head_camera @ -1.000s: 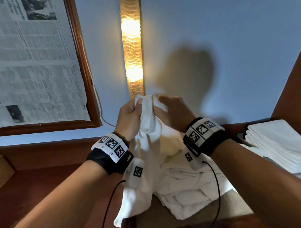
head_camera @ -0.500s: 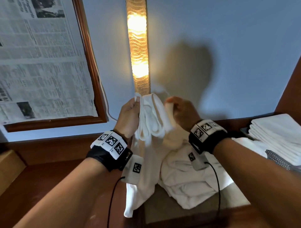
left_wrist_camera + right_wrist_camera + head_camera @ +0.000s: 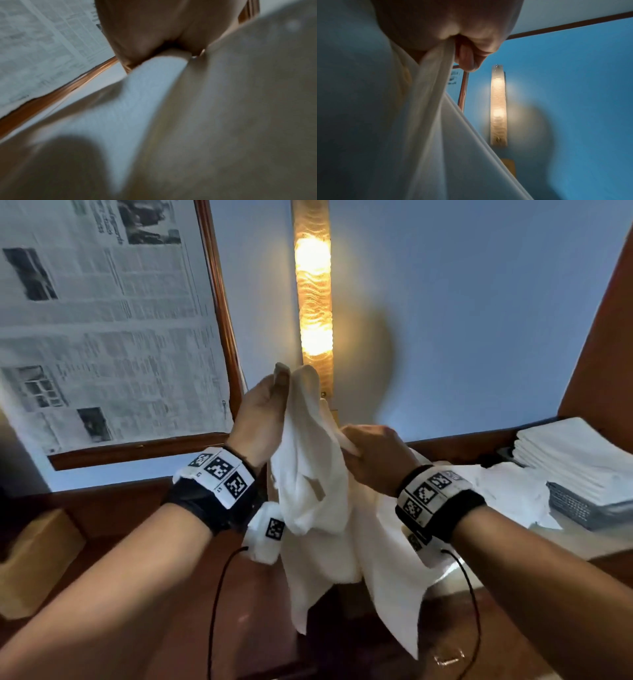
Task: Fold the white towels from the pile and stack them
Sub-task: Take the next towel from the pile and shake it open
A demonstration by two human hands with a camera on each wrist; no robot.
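Observation:
A crumpled white towel (image 3: 310, 474) hangs in the air in front of me, held by both hands. My left hand (image 3: 263, 412) pinches its top edge up high, near the wall lamp. Lower and to the right, my right hand (image 3: 371, 455) grips another part of the edge. In the left wrist view the cloth (image 3: 223, 121) fills most of the picture below the pinching fingers (image 3: 154, 33). The right wrist view shows the towel's edge (image 3: 436, 75) bunched in curled fingers (image 3: 467, 59). Loose towels in a pile (image 3: 507, 491) lie behind my right wrist. A stack of folded towels (image 3: 575, 453) sits at the far right.
A lit wall lamp (image 3: 313, 289) hangs straight ahead on the blue wall. A wood-framed pane covered in newspaper (image 3: 102, 320) is at the left. A tan box (image 3: 37, 556) sits at the lower left on the dark wooden surface (image 3: 144, 529). The folded stack rests on a grey box (image 3: 579, 508).
My left hand has lifted its end of the towel higher, while my right hand has dropped lower and slid along the edge. The towel hangs longer between them.

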